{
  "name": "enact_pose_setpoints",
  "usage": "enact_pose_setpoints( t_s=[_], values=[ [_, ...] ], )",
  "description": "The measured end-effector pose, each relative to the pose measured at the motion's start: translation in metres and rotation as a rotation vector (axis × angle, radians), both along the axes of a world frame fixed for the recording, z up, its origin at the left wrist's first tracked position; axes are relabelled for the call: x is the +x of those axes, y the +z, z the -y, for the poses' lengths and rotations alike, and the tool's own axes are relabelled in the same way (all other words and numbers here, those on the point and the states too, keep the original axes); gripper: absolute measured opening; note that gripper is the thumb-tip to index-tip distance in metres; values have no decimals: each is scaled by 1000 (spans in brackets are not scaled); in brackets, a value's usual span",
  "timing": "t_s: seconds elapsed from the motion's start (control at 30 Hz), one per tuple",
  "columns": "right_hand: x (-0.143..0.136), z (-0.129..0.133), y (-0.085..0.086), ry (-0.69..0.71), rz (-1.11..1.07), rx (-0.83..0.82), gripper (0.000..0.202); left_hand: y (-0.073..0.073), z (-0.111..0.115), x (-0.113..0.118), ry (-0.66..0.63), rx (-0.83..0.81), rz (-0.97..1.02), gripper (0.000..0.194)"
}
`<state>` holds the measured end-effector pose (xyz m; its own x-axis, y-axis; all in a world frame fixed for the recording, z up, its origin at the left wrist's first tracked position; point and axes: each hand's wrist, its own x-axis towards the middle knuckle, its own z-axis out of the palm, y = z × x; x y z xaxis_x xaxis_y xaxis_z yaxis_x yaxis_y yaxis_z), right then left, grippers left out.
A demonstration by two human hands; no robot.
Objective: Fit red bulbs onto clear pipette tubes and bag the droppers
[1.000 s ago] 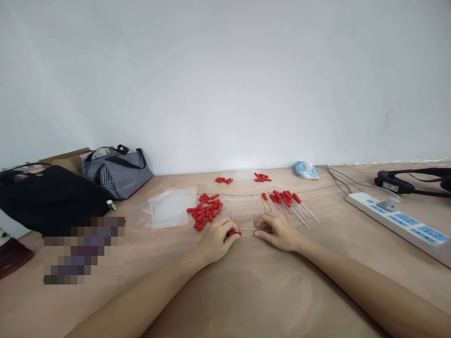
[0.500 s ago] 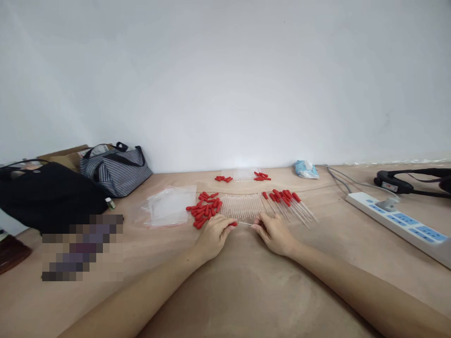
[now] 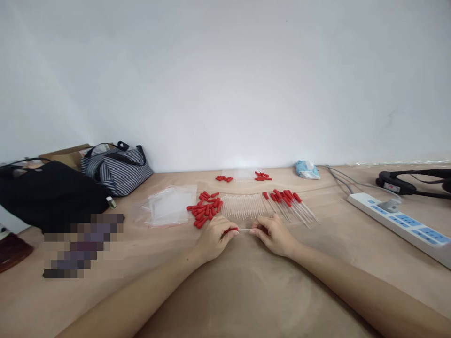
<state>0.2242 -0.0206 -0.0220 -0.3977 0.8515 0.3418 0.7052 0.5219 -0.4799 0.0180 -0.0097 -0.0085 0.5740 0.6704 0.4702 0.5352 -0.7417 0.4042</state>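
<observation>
My left hand (image 3: 213, 238) pinches a red rubber dropper bulb (image 3: 231, 229), its open end pointing right. Opposite it, my right hand (image 3: 271, 235) is closed on a thin glass dropper tube (image 3: 244, 229). The tube spans the gap between both hands, lying level and meeting the bulb's end; how deep it sits inside is hidden by the fingers. Just beyond the left hand lies a pile of loose red bulbs (image 3: 207, 210). A row of glass tubes (image 3: 243, 206) is laid out behind both hands. Droppers with red bulbs fitted (image 3: 289, 199) lie behind the right hand.
Clear plastic bags (image 3: 169, 206) lie left of the bulbs. More bulbs and tubes (image 3: 243, 176) lie near the wall, with a tissue pack (image 3: 307, 169) to their right. A power strip (image 3: 401, 223) stands at right; a striped bag (image 3: 118, 170) and black bag (image 3: 52, 195) at left.
The glass tube has gone from slightly slanted to nearly level, and its bare stretch between my hands is a little shorter. Both hands keep their grip and have hardly moved.
</observation>
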Motion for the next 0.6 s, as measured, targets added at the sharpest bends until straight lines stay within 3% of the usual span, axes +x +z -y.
enact_pose_setpoints(
  t_s=[0.37, 0.47, 0.6],
  values=[
    [-2, 4, 1, 5, 185, 433, 25, -5, 0, -1, -11, 131, -17, 19],
    [-3, 4, -1, 36, 151, 427, 23, -5, 0, -1, -18, 134, -6, 18],
    [-2, 4, -2, 106, 69, 299, 17, -5, -1, -1, -69, 140, -8, 16]
  ],
)
